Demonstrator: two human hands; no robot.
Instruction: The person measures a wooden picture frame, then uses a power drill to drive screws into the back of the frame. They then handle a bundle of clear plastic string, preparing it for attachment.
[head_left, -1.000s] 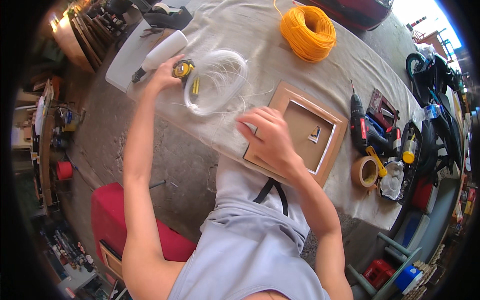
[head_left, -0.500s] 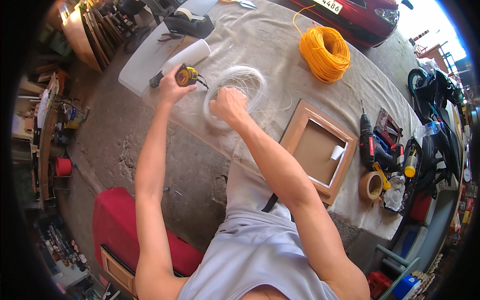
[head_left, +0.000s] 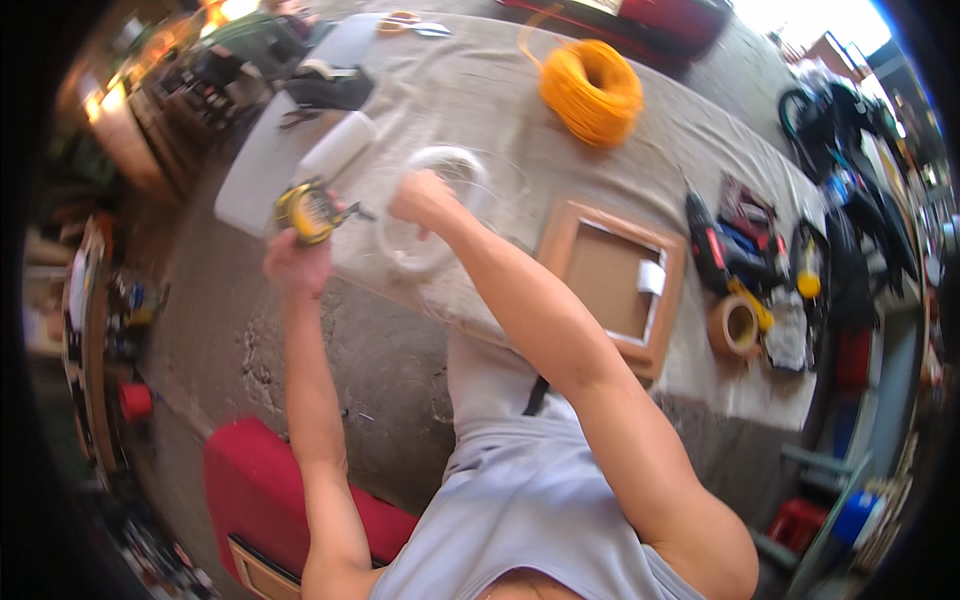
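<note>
My left hand (head_left: 296, 252) grips a yellow and black tape measure (head_left: 308, 211) at the near left edge of the cloth-covered table (head_left: 480, 80). My right hand (head_left: 425, 198) is closed over a coil of clear tubing (head_left: 440, 205) that lies on the cloth. A short strip sticks out of the tape measure toward my right hand. A wooden picture frame (head_left: 612, 285) lies face down to the right, apart from both hands.
An orange cord coil (head_left: 590, 88) sits at the back. A drill (head_left: 708, 255), tape roll (head_left: 735, 325) and other tools lie right of the frame. A white roll (head_left: 335, 150) and black tool (head_left: 330, 88) lie behind the tape measure. A red stool (head_left: 270, 490) stands below.
My right hand left the wooden frame and moved left onto the clear tubing coil. My left hand drew the tape measure off the table toward me.
</note>
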